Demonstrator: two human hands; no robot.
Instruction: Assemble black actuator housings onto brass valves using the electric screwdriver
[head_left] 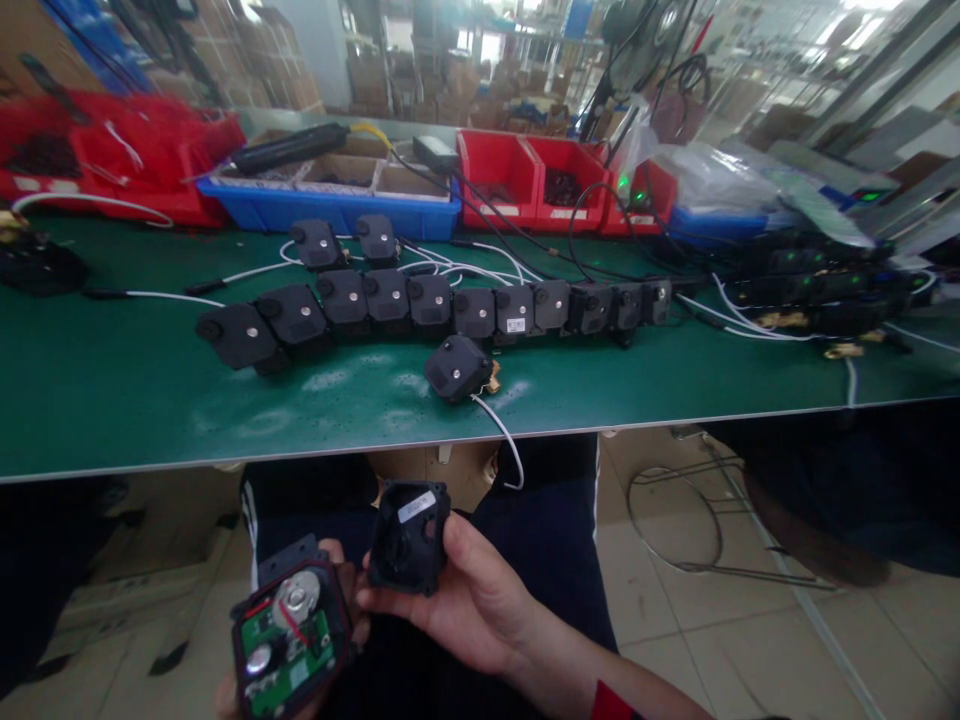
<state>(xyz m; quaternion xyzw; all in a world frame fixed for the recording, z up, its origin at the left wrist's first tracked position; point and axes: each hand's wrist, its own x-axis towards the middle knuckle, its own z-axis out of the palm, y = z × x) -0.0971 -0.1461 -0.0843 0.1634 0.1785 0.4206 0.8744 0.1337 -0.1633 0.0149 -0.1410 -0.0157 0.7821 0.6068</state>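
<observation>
Low over the lap, my left hand [349, 590] is closed round an open black housing [291, 630]. Inside it show a green circuit board, a round silver part and red wires. Beside it, my right hand [480, 595] grips a black square cover [409, 540] between thumb and fingers. The cover's hollow inside faces me and carries a small white label. On the bench edge above the hands sits a closed black unit [457, 370] with a brass fitting and a white cable hanging over the edge.
Several closed black units [386, 295] stand in a row across the green bench [360, 400]. Behind them are a blue divided tray [330, 205] and red bins [495, 170]. More units with green lights [810, 280] lie at right. A wire-framed stool [675, 520] stands below.
</observation>
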